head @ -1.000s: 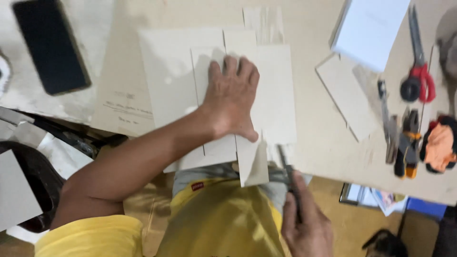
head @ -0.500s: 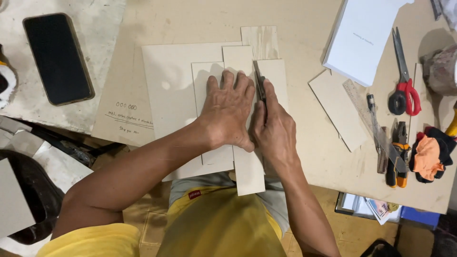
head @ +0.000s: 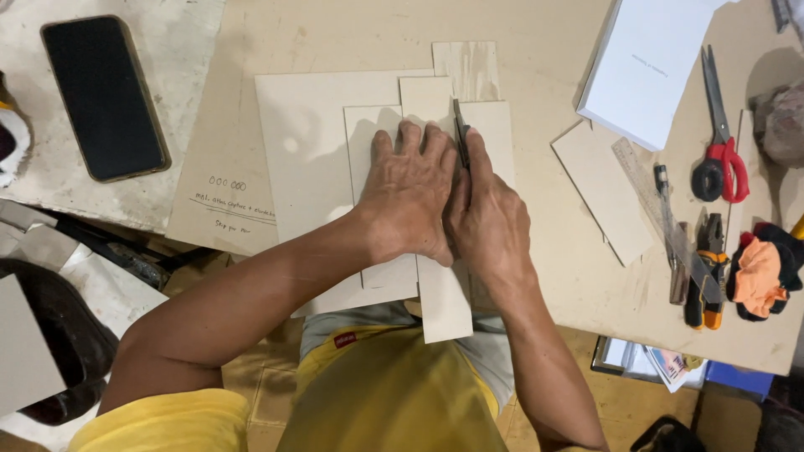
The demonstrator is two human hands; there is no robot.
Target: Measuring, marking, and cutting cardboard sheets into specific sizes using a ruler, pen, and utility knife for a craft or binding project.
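So there's a stack of pale cardboard sheets lying flat on the table, edges overlapping. On top sits a narrow strip, running lengthwise toward the body and hanging off the table edge. A thin dark knife stands along the strip's right edge, tip pointing away.

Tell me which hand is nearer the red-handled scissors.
Right. The right hand, holding a dark blade, lies closer to the scissors; the left hand presses the cardboard sheets farther away.
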